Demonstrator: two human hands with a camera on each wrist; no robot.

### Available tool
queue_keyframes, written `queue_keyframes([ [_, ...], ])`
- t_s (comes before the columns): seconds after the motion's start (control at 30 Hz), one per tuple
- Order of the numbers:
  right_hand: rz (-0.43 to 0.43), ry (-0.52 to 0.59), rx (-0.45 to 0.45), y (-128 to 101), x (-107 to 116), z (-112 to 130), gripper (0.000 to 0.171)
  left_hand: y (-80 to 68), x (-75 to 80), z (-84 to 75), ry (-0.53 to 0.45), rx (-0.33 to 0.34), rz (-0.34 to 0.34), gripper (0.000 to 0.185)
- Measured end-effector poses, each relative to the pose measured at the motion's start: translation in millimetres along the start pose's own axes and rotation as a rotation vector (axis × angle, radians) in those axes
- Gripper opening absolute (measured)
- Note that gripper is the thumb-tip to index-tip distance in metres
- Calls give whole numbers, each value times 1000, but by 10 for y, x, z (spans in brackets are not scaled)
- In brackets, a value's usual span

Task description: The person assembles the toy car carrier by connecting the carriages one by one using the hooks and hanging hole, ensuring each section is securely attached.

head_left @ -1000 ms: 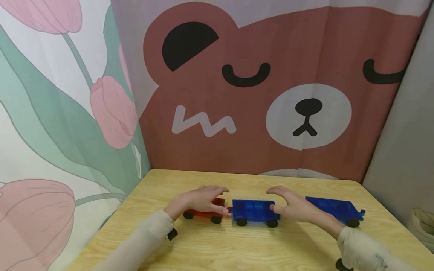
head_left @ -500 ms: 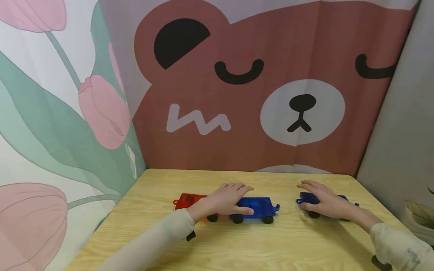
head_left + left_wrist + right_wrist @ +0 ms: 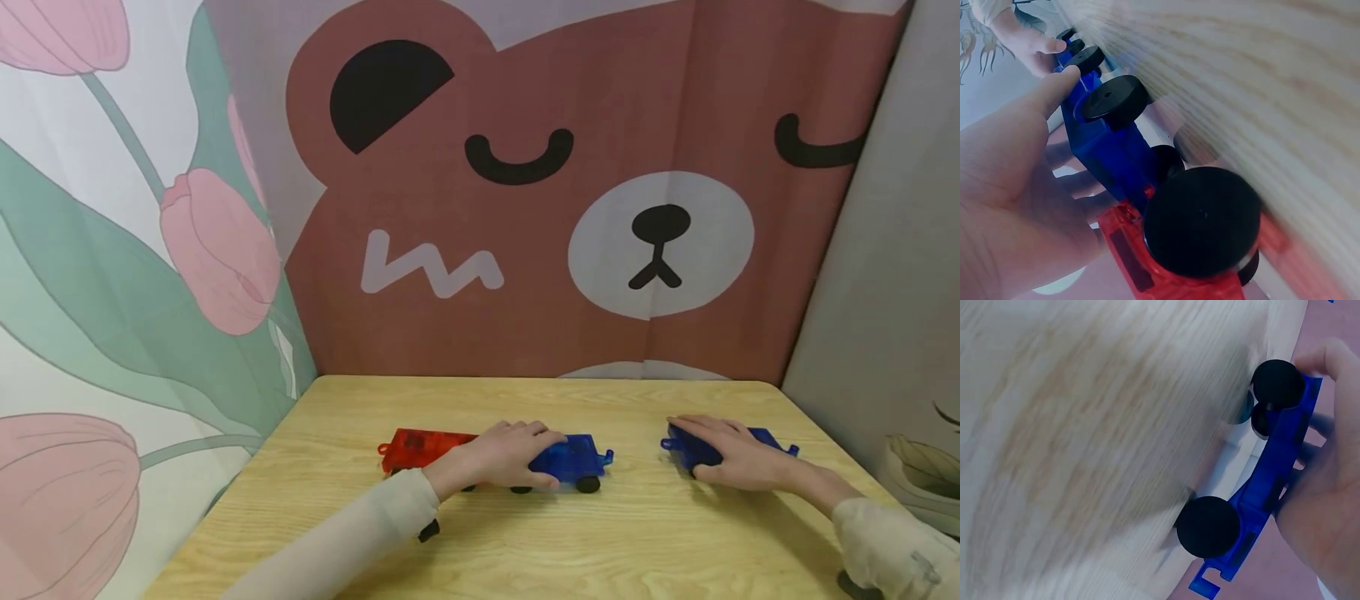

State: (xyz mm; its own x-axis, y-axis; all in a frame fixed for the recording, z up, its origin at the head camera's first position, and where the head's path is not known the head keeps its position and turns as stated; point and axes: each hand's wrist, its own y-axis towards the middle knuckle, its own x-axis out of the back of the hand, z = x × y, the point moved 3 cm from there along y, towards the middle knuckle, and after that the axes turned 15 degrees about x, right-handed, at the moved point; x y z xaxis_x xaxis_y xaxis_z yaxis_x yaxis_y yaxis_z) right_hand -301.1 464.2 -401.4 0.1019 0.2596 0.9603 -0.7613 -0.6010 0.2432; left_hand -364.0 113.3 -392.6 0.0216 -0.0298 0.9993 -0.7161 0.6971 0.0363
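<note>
A red toy car (image 3: 420, 447) and a blue toy car (image 3: 576, 458) stand end to end on the wooden table (image 3: 525, 550). My left hand (image 3: 536, 457) lies over their joint, fingers on top and thumb on the near side. In the left wrist view that hand (image 3: 1016, 162) clasps the blue car (image 3: 1107, 150) beside the red car (image 3: 1166, 275). A second blue car (image 3: 684, 450) sits further right under my right hand (image 3: 723, 457). The right wrist view shows this hand (image 3: 1325, 512) holding that car (image 3: 1279, 456) by its sides above the table (image 3: 1085, 425).
Printed cloth walls close the table at the back and left, with a grey panel (image 3: 877, 250) on the right. A gap of bare wood separates the two blue cars. The table's front half lies toward me.
My right hand left the middle blue car and went to the right-hand blue car. My left hand slid right from the red car onto the joint with the blue one.
</note>
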Motion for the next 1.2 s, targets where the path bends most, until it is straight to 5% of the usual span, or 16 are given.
queue_keyframes([
  [0.47,-4,117,82,190,100,120,59,-18,-8,11,-15,-4,17,73],
  [0.87,104,85,177,515,241,571,58,-3,-35,32,-37,12,22,71],
  [1.2,157,-5,173,634,206,735,59,-1,-3,-26,-28,33,25,71],
])
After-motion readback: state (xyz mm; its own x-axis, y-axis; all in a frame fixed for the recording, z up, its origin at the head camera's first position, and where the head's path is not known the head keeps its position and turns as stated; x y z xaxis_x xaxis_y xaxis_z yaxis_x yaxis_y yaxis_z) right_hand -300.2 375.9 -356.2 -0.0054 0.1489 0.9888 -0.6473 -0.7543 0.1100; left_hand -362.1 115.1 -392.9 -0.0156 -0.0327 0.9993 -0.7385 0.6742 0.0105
